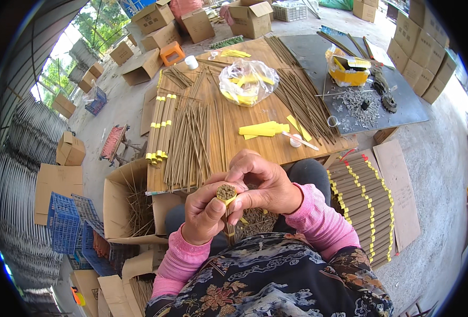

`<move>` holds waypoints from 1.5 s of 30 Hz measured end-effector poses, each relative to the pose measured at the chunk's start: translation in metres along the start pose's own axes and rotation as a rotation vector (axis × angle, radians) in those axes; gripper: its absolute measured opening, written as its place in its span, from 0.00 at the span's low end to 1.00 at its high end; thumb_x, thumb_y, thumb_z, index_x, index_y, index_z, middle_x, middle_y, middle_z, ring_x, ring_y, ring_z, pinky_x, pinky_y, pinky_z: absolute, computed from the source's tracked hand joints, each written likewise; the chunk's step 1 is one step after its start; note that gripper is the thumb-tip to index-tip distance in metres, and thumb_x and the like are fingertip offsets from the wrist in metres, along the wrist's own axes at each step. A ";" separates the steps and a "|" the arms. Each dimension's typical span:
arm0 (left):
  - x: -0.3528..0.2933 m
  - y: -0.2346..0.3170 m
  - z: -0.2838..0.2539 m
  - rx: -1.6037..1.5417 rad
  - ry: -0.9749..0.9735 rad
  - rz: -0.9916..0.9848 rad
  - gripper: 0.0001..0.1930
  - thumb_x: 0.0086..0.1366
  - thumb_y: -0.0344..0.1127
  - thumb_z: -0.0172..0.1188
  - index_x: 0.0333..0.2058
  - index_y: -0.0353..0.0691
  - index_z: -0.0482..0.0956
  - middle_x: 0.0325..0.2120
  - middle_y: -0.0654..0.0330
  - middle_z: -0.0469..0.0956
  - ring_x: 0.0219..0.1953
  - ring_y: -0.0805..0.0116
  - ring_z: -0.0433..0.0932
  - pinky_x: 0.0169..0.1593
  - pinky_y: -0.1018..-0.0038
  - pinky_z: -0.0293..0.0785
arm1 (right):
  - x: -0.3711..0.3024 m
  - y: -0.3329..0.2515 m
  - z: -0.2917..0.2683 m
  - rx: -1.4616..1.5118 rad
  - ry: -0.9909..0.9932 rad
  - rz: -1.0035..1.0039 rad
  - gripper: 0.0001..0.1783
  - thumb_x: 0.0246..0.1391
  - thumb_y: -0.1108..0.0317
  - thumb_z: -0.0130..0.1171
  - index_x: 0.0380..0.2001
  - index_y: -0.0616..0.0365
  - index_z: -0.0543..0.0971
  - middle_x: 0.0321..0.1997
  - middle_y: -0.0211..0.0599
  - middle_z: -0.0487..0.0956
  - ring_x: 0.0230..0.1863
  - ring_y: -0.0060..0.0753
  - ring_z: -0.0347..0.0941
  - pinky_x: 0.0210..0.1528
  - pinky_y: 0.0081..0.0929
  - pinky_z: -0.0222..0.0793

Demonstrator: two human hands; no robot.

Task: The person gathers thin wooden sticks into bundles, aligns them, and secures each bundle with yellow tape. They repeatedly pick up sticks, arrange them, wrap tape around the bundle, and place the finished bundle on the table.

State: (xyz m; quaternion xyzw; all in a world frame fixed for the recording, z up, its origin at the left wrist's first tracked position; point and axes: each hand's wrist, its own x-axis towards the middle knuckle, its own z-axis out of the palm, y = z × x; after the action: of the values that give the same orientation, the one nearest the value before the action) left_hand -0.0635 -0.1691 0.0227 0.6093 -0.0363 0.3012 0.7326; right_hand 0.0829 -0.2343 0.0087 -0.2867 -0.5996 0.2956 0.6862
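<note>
The left hand (205, 214) was closed around a bundle of brown sticks (226, 192), with the thumb lying along the near side of it. The bundle stood almost upright, so its round end was facing up between the two hands, and a yellow band (227, 202) went around it just below this end. The right hand (265, 185) was beside it, with fingers bent and gathered close to the fingertips of the left hand, and its thumb was near the yellow band; whether it was pinching the band itself, I could not tell. Both hands were in front of the near edge of a wooden counter (260, 150). Ahead of the left hand, on this counter, there were many loose sticks (189, 145), and farther to its left some banded bundles (160, 127) were lying side by side. Ahead of the right hand there was a pile of yellow strips (260, 129), and next to it a small white pot (295, 140) with a flat stick (307, 142) across it. Farther beyond the hands was a clear plastic bag (247, 82), which had yellow pieces inside. To the left of the left hand stood an open cardboard box (115, 222) with sticks in it, and to the right of the right hand, lower than the counter, lay a wide row of finished bundles (366, 203) with yellow bands
</note>
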 end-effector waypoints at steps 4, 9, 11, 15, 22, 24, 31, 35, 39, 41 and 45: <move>0.000 -0.003 -0.002 -0.070 -0.024 -0.026 0.22 0.64 0.43 0.48 0.39 0.22 0.69 0.37 0.45 0.69 0.14 0.74 0.67 0.16 0.79 0.63 | 0.003 0.001 -0.003 0.000 -0.036 -0.020 0.17 0.39 0.65 0.68 0.32 0.57 0.73 0.28 0.27 0.67 0.32 0.22 0.64 0.35 0.20 0.60; -0.001 -0.001 -0.007 -0.197 -0.074 -0.120 0.23 0.63 0.44 0.49 0.43 0.25 0.70 0.43 0.41 0.68 0.16 0.73 0.69 0.19 0.80 0.65 | 0.005 0.008 -0.012 -0.057 -0.123 -0.035 0.16 0.40 0.66 0.68 0.33 0.58 0.75 0.25 0.26 0.65 0.30 0.22 0.62 0.35 0.20 0.59; 0.000 0.000 -0.009 -0.242 -0.083 -0.149 0.23 0.63 0.45 0.50 0.44 0.27 0.70 0.44 0.41 0.68 0.17 0.73 0.69 0.21 0.80 0.66 | 0.006 0.010 -0.014 -0.053 -0.140 -0.040 0.17 0.40 0.67 0.68 0.35 0.59 0.75 0.25 0.25 0.64 0.30 0.22 0.61 0.35 0.20 0.59; 0.003 -0.002 -0.012 -0.299 -0.065 -0.124 0.24 0.63 0.45 0.49 0.45 0.25 0.70 0.45 0.41 0.68 0.17 0.73 0.69 0.21 0.80 0.66 | 0.011 0.006 -0.015 0.032 -0.143 0.004 0.18 0.41 0.67 0.67 0.37 0.60 0.75 0.28 0.27 0.67 0.29 0.22 0.62 0.32 0.20 0.58; 0.004 -0.002 -0.014 -0.218 -0.035 -0.125 0.24 0.63 0.45 0.49 0.46 0.25 0.69 0.46 0.43 0.68 0.18 0.72 0.70 0.21 0.80 0.65 | 0.019 -0.010 -0.011 -0.098 -0.126 0.114 0.22 0.39 0.65 0.68 0.39 0.62 0.75 0.25 0.24 0.64 0.26 0.18 0.59 0.31 0.17 0.56; 0.004 0.000 -0.013 -0.234 -0.068 -0.136 0.25 0.63 0.46 0.50 0.46 0.25 0.69 0.46 0.42 0.68 0.18 0.72 0.70 0.21 0.81 0.65 | 0.020 -0.004 -0.015 -0.064 -0.174 0.015 0.21 0.39 0.64 0.68 0.37 0.62 0.76 0.25 0.24 0.64 0.25 0.18 0.58 0.30 0.17 0.55; 0.003 0.004 -0.015 -0.224 -0.074 -0.125 0.25 0.62 0.46 0.50 0.46 0.25 0.69 0.46 0.40 0.68 0.18 0.73 0.70 0.20 0.82 0.65 | 0.025 -0.003 -0.017 -0.123 -0.206 -0.003 0.14 0.43 0.65 0.65 0.34 0.58 0.77 0.24 0.26 0.67 0.28 0.22 0.63 0.33 0.21 0.59; 0.008 0.008 -0.018 -0.174 -0.028 -0.070 0.25 0.60 0.45 0.54 0.45 0.25 0.69 0.44 0.41 0.70 0.17 0.74 0.70 0.20 0.83 0.66 | 0.023 0.006 -0.010 -0.123 -0.117 0.010 0.16 0.46 0.68 0.62 0.40 0.59 0.75 0.27 0.29 0.70 0.32 0.25 0.66 0.36 0.23 0.63; 0.010 0.012 -0.019 -0.096 0.054 0.040 0.21 0.58 0.43 0.58 0.39 0.28 0.71 0.40 0.43 0.71 0.16 0.76 0.69 0.20 0.84 0.66 | 0.024 0.003 0.002 -0.210 -0.039 -0.042 0.20 0.46 0.68 0.62 0.44 0.61 0.73 0.32 0.32 0.72 0.37 0.27 0.68 0.39 0.22 0.63; 0.015 0.020 -0.020 0.022 0.105 0.142 0.16 0.58 0.40 0.57 0.34 0.31 0.71 0.37 0.46 0.71 0.15 0.77 0.68 0.20 0.84 0.66 | 0.021 0.001 0.001 -0.188 0.024 0.001 0.20 0.46 0.69 0.62 0.45 0.60 0.73 0.33 0.32 0.72 0.38 0.26 0.69 0.42 0.22 0.64; 0.018 0.038 -0.044 0.104 0.362 0.379 0.08 0.60 0.37 0.52 0.31 0.38 0.68 0.35 0.50 0.72 0.13 0.78 0.64 0.16 0.83 0.61 | 0.002 -0.011 -0.004 -0.044 0.045 0.136 0.17 0.49 0.69 0.59 0.44 0.61 0.73 0.33 0.32 0.72 0.36 0.23 0.69 0.41 0.21 0.65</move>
State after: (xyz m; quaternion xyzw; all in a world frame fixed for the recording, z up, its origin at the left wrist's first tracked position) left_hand -0.0815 -0.1188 0.0517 0.5647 -0.0027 0.5383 0.6256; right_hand 0.0878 -0.2404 0.0175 -0.3484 -0.5695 0.3218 0.6714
